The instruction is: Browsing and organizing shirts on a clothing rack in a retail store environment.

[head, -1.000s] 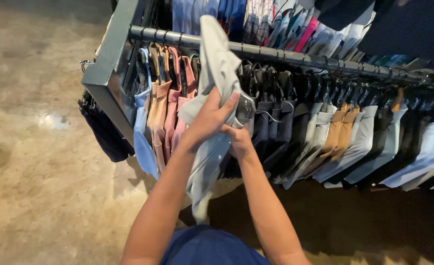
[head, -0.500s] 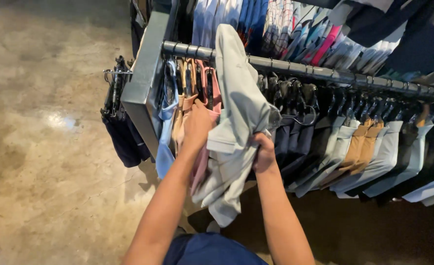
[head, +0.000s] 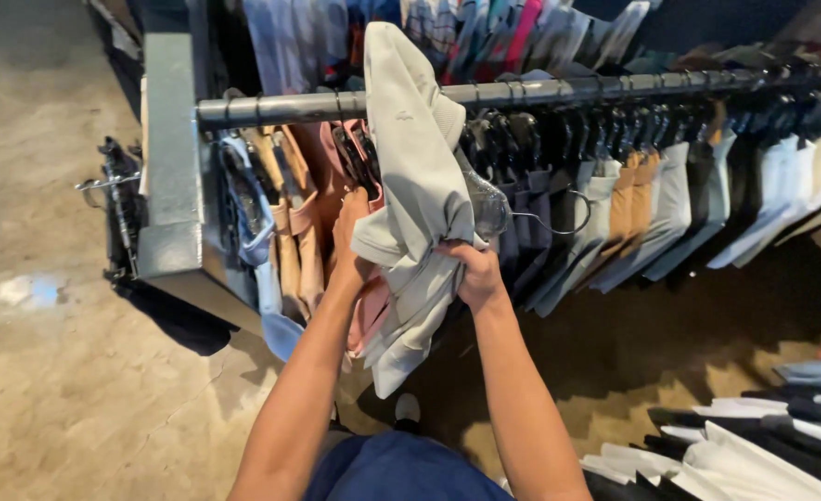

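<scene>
A pale grey shirt (head: 415, 176) on a clear plastic hanger (head: 499, 206) hangs bunched in front of a dark metal clothes rail (head: 308, 108). My right hand (head: 471, 272) grips the gathered lower cloth of the shirt, just below the hanger, whose metal hook points right, off the rail. My left hand (head: 348, 243) is raised behind the shirt's left side, pressed against pink and peach garments (head: 313, 213) hanging on the rail; its fingers are partly hidden by the cloth.
Many shirts on hangers fill the rail (head: 670, 186) to the right, in grey, tan, white and dark tones. A grey metal end panel (head: 171, 158) closes the rack's left side. More clothes (head: 763, 436) hang at lower right. Concrete floor (head: 49, 371) lies left.
The grey shirt has been gathered tighter and its hanger now shows at the right. My left hand slid from the shirt's front to behind it. The camera moved closer and shifted right.
</scene>
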